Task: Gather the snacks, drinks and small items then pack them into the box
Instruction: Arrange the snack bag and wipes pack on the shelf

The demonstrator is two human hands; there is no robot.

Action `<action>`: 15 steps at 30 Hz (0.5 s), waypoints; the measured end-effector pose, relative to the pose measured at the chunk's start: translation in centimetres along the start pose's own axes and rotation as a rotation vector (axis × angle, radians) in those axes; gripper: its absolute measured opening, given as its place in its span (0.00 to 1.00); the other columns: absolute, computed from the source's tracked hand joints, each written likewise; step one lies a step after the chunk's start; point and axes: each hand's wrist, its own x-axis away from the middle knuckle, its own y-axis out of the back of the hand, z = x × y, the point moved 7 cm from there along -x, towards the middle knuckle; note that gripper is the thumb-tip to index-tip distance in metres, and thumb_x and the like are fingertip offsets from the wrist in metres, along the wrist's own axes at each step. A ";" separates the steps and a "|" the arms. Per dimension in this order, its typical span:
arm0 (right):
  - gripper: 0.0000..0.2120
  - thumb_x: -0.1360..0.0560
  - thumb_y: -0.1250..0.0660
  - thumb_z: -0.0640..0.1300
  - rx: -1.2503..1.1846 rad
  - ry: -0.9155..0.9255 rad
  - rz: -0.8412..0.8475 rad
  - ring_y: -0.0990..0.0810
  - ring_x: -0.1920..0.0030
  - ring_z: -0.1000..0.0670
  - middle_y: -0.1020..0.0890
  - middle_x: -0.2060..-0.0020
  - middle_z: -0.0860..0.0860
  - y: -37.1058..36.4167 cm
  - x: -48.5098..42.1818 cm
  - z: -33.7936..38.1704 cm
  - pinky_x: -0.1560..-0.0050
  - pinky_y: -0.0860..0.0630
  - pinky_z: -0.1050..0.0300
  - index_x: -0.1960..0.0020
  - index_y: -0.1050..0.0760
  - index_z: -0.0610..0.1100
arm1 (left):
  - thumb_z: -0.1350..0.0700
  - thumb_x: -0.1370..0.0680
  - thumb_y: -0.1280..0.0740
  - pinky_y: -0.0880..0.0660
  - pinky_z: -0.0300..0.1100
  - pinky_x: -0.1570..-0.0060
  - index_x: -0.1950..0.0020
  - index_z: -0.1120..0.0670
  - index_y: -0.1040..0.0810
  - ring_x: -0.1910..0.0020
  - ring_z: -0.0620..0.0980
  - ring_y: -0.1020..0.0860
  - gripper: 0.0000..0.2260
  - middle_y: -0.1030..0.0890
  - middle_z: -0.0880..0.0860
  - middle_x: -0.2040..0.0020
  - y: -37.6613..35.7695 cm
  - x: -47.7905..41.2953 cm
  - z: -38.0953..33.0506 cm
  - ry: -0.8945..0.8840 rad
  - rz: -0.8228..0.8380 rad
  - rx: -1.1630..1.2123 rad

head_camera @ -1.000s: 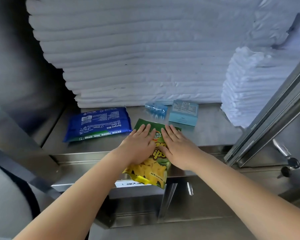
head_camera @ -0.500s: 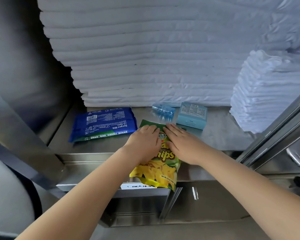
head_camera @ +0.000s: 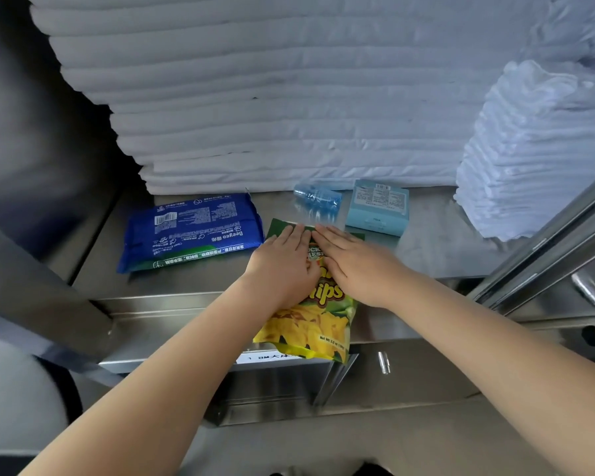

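The step in hand is the gathering, at its beginning. Both hands lie flat on the chips bag [head_camera: 310,324], which rests on the steel table [head_camera: 437,249] with its lower end hanging over the front edge. The left hand [head_camera: 282,266] covers the left half of the bag's upper part and the right hand [head_camera: 358,266] covers the right half. The fingers of both are straight and close together, pointing to the far edge of the bag, and the two hands almost meet in the middle. Neither hand grips anything; they only press on the bag from above.

The other things are not yet collected. A blue wipes pack [head_camera: 189,231] lies flat just to the left of the bag. A small water bottle [head_camera: 318,201] lies on its side just behind the bag's far edge. A light blue carton [head_camera: 378,207] stands behind and to the right of the bag, near the bottle. Behind all of these is a tall stack of white linen [head_camera: 272,97], and a smaller white stack [head_camera: 536,149] is far to the right of the bag.

The box for packing is not in view, so I judge that nothing is packed so far. The next move probably calls for the fingers to curl around the bag's edges, because flat palms cannot lift it. The grip should be light, since the chips inside would break under pressure and the foil is slippery.
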 end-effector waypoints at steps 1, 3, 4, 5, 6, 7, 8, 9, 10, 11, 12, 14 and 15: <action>0.25 0.17 0.55 0.52 0.003 -0.009 -0.006 0.55 0.24 0.54 0.53 0.23 0.53 0.0 0.1 -0.2 0.26 0.53 0.56 0.22 0.54 0.47 | 0.46 0.19 0.55 0.52 0.45 0.27 0.23 0.57 0.55 0.24 0.49 0.53 0.27 0.54 0.54 0.22 0.0 0.0 0.0 0.005 0.003 -0.009; 0.26 0.18 0.56 0.53 0.015 -0.029 -0.012 0.55 0.24 0.55 0.53 0.23 0.53 -0.2 0.8 -0.9 0.26 0.54 0.57 0.22 0.54 0.47 | 0.46 0.19 0.55 0.52 0.45 0.27 0.23 0.58 0.55 0.24 0.51 0.53 0.28 0.54 0.56 0.22 -0.1 -0.2 -0.1 0.020 0.018 -0.034; 0.26 0.18 0.56 0.53 0.022 -0.041 -0.009 0.55 0.24 0.55 0.53 0.23 0.53 -0.4 1.2 -1.3 0.27 0.55 0.58 0.22 0.55 0.47 | 0.45 0.19 0.55 0.51 0.46 0.27 0.23 0.59 0.55 0.24 0.52 0.53 0.29 0.53 0.57 0.22 -0.1 -0.2 -0.1 0.037 0.023 -0.049; 0.26 0.18 0.57 0.54 0.027 -0.052 -0.005 0.55 0.24 0.55 0.54 0.23 0.53 -0.7 1.6 -1.8 0.27 0.56 0.59 0.22 0.55 0.47 | 0.44 0.20 0.55 0.51 0.47 0.27 0.23 0.60 0.55 0.24 0.53 0.52 0.29 0.53 0.58 0.22 -0.1 -0.1 0.0 0.059 0.027 -0.067; 0.27 0.18 0.57 0.54 0.030 -0.063 -0.001 0.55 0.24 0.55 0.54 0.23 0.52 -0.8 2.0 -2.2 0.27 0.56 0.59 0.22 0.56 0.47 | 0.44 0.20 0.55 0.51 0.48 0.27 0.23 0.60 0.55 0.24 0.54 0.52 0.30 0.53 0.59 0.23 -0.1 -0.2 0.0 0.077 0.030 -0.093; 0.27 0.19 0.58 0.54 0.033 -0.074 0.000 0.55 0.24 0.55 0.54 0.23 0.52 -0.9 2.2 -2.5 0.27 0.56 0.59 0.22 0.56 0.47 | 0.43 0.20 0.56 0.51 0.48 0.27 0.23 0.61 0.55 0.24 0.55 0.51 0.31 0.53 0.60 0.23 0.0 -0.2 0.0 0.090 0.036 -0.124; 0.27 0.19 0.59 0.54 0.036 -0.083 0.001 0.55 0.24 0.54 0.54 0.23 0.52 -0.9 2.3 -2.8 0.26 0.56 0.59 0.22 0.56 0.47 | 0.43 0.20 0.56 0.52 0.49 0.26 0.23 0.61 0.55 0.24 0.56 0.51 0.31 0.52 0.60 0.23 0.1 -0.3 0.0 0.100 0.044 -0.158; 0.28 0.19 0.59 0.55 0.042 -0.089 0.004 0.54 0.24 0.54 0.54 0.23 0.51 -0.8 2.4 -2.9 0.26 0.55 0.58 0.22 0.56 0.46 | 0.43 0.20 0.56 0.51 0.49 0.27 0.23 0.61 0.55 0.24 0.57 0.51 0.31 0.52 0.61 0.23 0.1 -0.3 0.0 0.112 0.054 -0.189; 0.27 0.19 0.58 0.54 0.049 -0.094 0.009 0.54 0.24 0.54 0.53 0.23 0.51 -0.8 2.4 -2.9 0.26 0.55 0.58 0.22 0.56 0.46 | 0.42 0.20 0.56 0.51 0.50 0.27 0.23 0.61 0.55 0.24 0.58 0.50 0.32 0.52 0.62 0.23 0.2 -0.2 0.0 0.127 0.063 -0.215; 0.27 0.19 0.58 0.54 0.054 -0.096 0.011 0.54 0.24 0.53 0.53 0.23 0.51 -0.7 2.3 -2.9 0.26 0.55 0.58 0.22 0.56 0.46 | 0.42 0.20 0.56 0.51 0.50 0.27 0.23 0.61 0.55 0.24 0.59 0.50 0.32 0.51 0.63 0.23 0.2 -0.2 0.0 0.140 0.068 -0.234; 0.27 0.19 0.58 0.54 0.054 -0.101 0.011 0.54 0.24 0.53 0.53 0.23 0.51 -0.7 2.3 -2.8 0.26 0.55 0.58 0.22 0.56 0.46 | 0.41 0.20 0.56 0.51 0.51 0.27 0.23 0.61 0.54 0.24 0.59 0.50 0.32 0.51 0.63 0.24 0.3 -0.2 0.0 0.146 0.070 -0.241; 0.28 0.19 0.57 0.55 0.051 -0.116 0.021 0.55 0.24 0.54 0.54 0.23 0.51 -0.7 2.3 -2.6 0.26 0.55 0.58 0.22 0.57 0.46 | 0.41 0.21 0.57 0.52 0.51 0.27 0.23 0.60 0.54 0.24 0.59 0.50 0.32 0.51 0.63 0.23 0.3 -0.2 0.1 0.137 0.062 -0.224; 0.28 0.19 0.57 0.55 0.056 -0.121 0.038 0.55 0.24 0.53 0.55 0.23 0.51 -0.6 2.2 -2.4 0.26 0.54 0.57 0.22 0.57 0.46 | 0.40 0.21 0.57 0.53 0.52 0.27 0.23 0.59 0.54 0.24 0.58 0.50 0.32 0.51 0.62 0.23 0.3 -0.2 0.3 0.133 0.056 -0.205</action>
